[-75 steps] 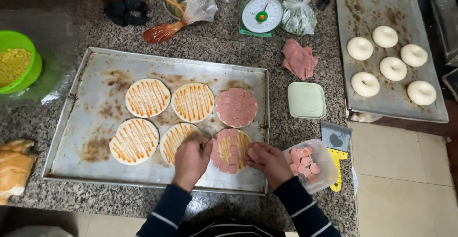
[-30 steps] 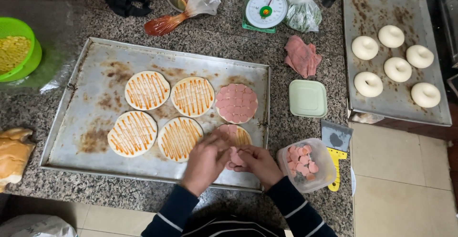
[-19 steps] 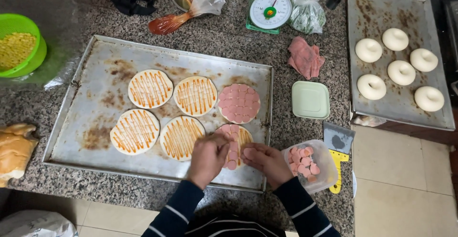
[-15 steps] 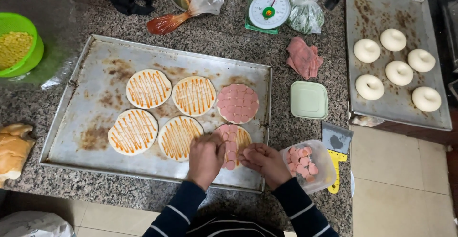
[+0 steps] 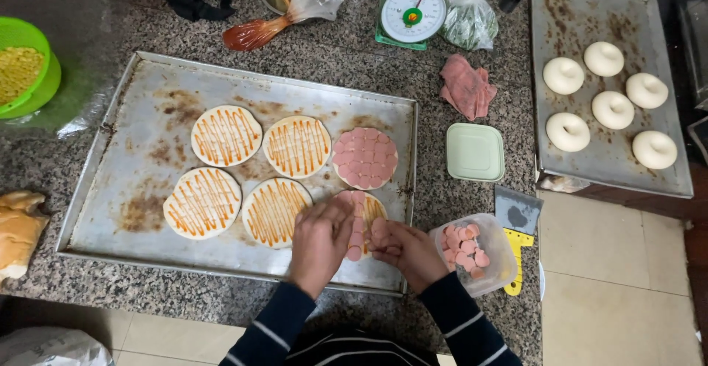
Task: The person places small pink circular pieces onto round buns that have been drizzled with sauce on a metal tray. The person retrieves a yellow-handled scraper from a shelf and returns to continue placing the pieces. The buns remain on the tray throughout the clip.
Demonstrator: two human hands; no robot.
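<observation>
Pink sausage slices [image 5: 357, 227] run in a line down the nearest dough round [image 5: 369, 215], at the near right of the metal tray [image 5: 133, 115]. Both hands work over it: the left hand [image 5: 319, 242] presses its fingertips on the slices, the right hand [image 5: 404, 249] pinches a few more between curled fingers. Just right, a plastic tub [image 5: 476, 254] of slices overhangs the desk [image 5: 88, 285] edge, and a careless reach could knock it off. Farther in lie four sauced rounds [image 5: 226, 135] and one fully covered round [image 5: 364, 157]; a dragging sleeve might smear the sauce. Beyond stand a scale [image 5: 411, 12] and a tray of dough balls [image 5: 605, 104].
</observation>
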